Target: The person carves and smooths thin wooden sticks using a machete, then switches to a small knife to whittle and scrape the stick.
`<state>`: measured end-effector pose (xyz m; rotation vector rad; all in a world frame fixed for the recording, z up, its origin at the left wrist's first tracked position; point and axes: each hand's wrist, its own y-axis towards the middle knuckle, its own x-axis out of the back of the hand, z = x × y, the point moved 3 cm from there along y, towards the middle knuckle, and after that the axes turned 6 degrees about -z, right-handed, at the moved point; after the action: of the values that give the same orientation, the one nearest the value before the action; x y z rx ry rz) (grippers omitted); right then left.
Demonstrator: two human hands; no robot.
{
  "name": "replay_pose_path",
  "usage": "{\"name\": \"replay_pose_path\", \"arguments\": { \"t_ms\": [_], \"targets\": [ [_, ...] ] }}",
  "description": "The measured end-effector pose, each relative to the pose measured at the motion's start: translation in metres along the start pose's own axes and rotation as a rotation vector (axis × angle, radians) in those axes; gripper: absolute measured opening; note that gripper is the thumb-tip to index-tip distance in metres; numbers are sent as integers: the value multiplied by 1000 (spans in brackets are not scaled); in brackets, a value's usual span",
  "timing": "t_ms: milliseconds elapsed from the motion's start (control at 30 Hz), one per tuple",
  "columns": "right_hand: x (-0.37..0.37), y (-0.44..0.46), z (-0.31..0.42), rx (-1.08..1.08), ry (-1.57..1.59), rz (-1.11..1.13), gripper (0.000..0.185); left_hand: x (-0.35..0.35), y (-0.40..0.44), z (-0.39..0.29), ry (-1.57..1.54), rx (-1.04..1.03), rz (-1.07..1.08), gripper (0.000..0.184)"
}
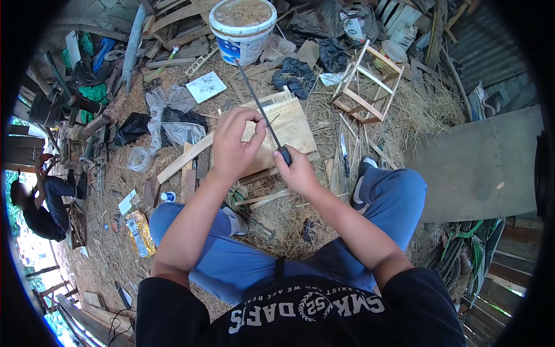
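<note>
Shirt (173, 312): black, white lettering (306, 309), lowest in my remote view.
Trousers (237, 269): blue, knees spread, which I judge frees the space between.
Right hand (296, 172): I see it closed round the black handle (284, 155) of a long thin tool (251, 90), probably for control.
Tool: slanting away from the body, above the stacked boards (295, 122).
Left hand (236, 141): curled at the tool, perhaps to steady it; I cannot tell whether it pinches.
Boards: beyond the knees, seemingly for easy reach.
Knife (344, 151): beside the right shoe (364, 168), likely handy there.
Wooden frame (357, 99): farther off, apart, perhaps leaving working room.
Bucket (243, 32): upright, farthest.
</note>
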<state>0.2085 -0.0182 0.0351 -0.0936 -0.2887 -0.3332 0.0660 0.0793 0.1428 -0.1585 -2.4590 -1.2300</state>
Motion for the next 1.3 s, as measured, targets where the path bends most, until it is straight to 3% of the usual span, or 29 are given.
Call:
{"name": "replay_pose_path", "arguments": {
  "t_ms": [433,500,733,1133,1300],
  "targets": [
    [-4,3,-22,36,13,-33,36,-6,-6,-5,-146,52,30,19],
    [-4,4,-26,22,41,-38,37,-6,-6,-7,-111,-31,41,18],
    [-3,5,-53,-44,28,-20,39,-17,-13,-16,-119,-39,116,18],
    [7,-24,-27,-84,4,-34,42,-1,-12,-13,-171,108,55,14],
    [2,-29,-42,-59,18,-3,37,-1,-19,-17,-157,124,127,13]
  ]
}}
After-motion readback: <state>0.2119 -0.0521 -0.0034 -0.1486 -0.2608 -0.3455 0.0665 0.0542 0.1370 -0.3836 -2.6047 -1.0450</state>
